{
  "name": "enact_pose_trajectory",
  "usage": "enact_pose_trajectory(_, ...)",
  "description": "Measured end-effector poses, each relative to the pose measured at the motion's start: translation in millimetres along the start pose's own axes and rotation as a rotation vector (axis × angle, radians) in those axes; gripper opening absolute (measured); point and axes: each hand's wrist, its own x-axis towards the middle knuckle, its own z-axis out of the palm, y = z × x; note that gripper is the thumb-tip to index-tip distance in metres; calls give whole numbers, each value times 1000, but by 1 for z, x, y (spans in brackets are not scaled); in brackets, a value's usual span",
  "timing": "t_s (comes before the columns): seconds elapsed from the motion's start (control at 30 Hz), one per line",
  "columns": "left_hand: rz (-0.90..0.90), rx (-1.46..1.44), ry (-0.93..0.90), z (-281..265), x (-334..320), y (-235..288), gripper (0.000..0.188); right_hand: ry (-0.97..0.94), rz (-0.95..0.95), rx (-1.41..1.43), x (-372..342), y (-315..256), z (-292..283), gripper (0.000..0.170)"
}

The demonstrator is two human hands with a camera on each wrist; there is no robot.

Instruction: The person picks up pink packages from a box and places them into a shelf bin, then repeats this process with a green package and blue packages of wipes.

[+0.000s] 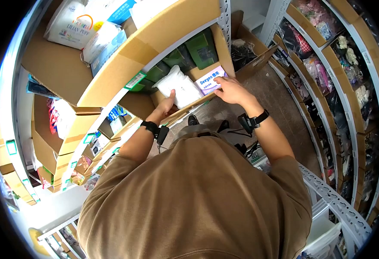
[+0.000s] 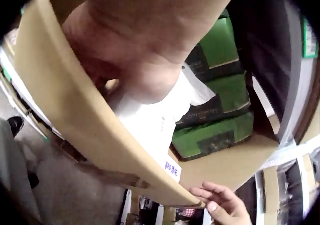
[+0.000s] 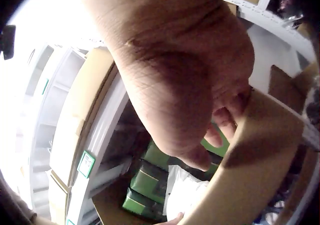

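Note:
My left hand reaches over the front of an open carton, its thumb lying on a soft white pack. Its other fingers go down at the pack's near side, mostly hidden in the left wrist view. Beside the pack lies a white and purple box printed "Deeyeo". The fingers of my right hand rest over that box's right end, thumb apart, at the carton's corner. Behind stand several dark green boxes in a row.
A shelf above bears a large carton of white puff packs. To the right, an open carton holds dark bagged goods. Curved-looking racks of bagged items line the far right, across a floor aisle. More cartons fill the left shelves.

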Motion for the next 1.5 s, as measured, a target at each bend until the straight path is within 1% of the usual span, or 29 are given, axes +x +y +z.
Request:
enact_pose_trajectory(0.07, -90, 562, 3, -10, -7, 10, 80, 9, 5, 12, -2, 2, 0, 45)
enact_pose_trajectory(0.1, 38, 843, 132, -8, -32, 25, 81, 80, -48, 150, -4, 5, 2, 40)
enact_pose_trajectory(0.13, 39, 845, 131, -7, -36, 27, 81, 150, -101, 289, -5, 8, 4, 34)
enact_pose_trajectory(0.2, 528, 979, 291, -4, -46, 34, 71, 135, -90, 393, -9, 4, -4, 28)
enact_pose_trajectory(0.27, 583, 955, 246, 6, -57, 55, 53, 114, -76, 497, -10, 4, -3, 21)
enact_pose_trajectory(0.33, 827, 874, 138, 9, -29, 55, 56, -161, -19, 670, -7, 12, 9, 17)
enact_pose_trajectory(0.37, 824, 869, 139, 12, -12, 50, 56, -226, -25, 665, -6, 16, 20, 21)
enact_pose_trajectory(0.4, 828, 950, 80, 17, 2, 47, 60, -209, -110, 463, -7, 16, 25, 27)
enact_pose_trajectory(0.5, 784, 1025, 1, 25, 17, 49, 66, -326, -122, 322, -8, 8, 39, 34)
enact_pose_trajectory(0.57, 735, 1027, -23, 24, 19, 50, 68, -292, -133, 264, -6, 7, 56, 37)
enact_pose_trajectory(0.63, 829, 946, -154, 13, 18, 43, 62, -270, -142, 263, -5, 7, 72, 38)
enact_pose_trajectory(0.67, 825, 947, -151, 7, 17, 39, 62, -198, -165, 240, -6, 3, 77, 36)
enact_pose_trajectory(0.73, 1022, 1064, -180, -5, 10, 26, 63, -126, -188, 223, -2, 0, 81, 35)
enact_pose_trajectory(0.77, 1056, 1096, -185, -8, -2, 26, 53, -122, -173, 285, 3, -1, 82, 34)
enact_pose_trajectory(0.8, 1052, 1097, -185, -13, -13, 23, 53, -117, -157, 346, 7, -1, 83, 36)
enact_pose_trajectory(0.87, 1007, 850, -178, -20, -36, 20, 37, -138, -111, 338, 16, 0, 86, 38)
enact_pose_trajectory(0.9, 1031, 783, -71, -21, -49, 19, 23, -156, -61, 332, 20, -1, 86, 41)
enact_pose_trajectory(0.93, 1030, 782, -68, -25, -59, 21, 23, -158, -63, 331, 23, -2, 86, 41)
enact_pose_trajectory(1.0, 669, 603, -82, -38, -78, 24, 17, -106, -30, 346, 28, -10, 83, 41)
enact_pose_trajectory(1.07, 738, 585, -26, -50, -84, 11, 16, -104, 40, 292, 40, -17, 72, 41)
enact_pose_trajectory(1.13, 667, 617, -3, -60, -96, 8, 15, -2, -43, 252, 60, -11, 78, 40)
enact_pose_trajectory(1.2, 580, 656, -16, -69, -100, 4, 17, -28, 34, 195, 74, -19, 65, 38)
enact_pose_trajectory(1.23, 619, 619, 4, -73, -100, -1, 19, 75, -48, 203, 81, -17, 69, 36)
enact_pose_trajectory(1.33, 728, 551, 53, -82, -93, -17, 31, -157, 104, 87, 113, -21, 44, 37)
enact_pose_trajectory(1.37, 722, 525, 45, -84, -92, -19, 32, -88, 182, 283, 122, -27, 30, 36)
enact_pose_trajectory(1.4, 717, 500, 37, -87, -90, -22, 34, 67, 281, 501, 144, -26, 26, 37)
enact_pose_trajectory(1.43, 734, 505, 16, -91, -86, -27, 36, 135, 331, 601, 164, -24, 14, 32)
enact_pose_trajectory(1.47, 715, 478, 3, -94, -83, -31, 36, 228, 458, 918, 175, -37, 8, 48)
enact_pose_trajectory(1.5, 719, 459, -8, -96, -83, -32, 35, 191, 596, 1001, 188, -49, -2, 61)
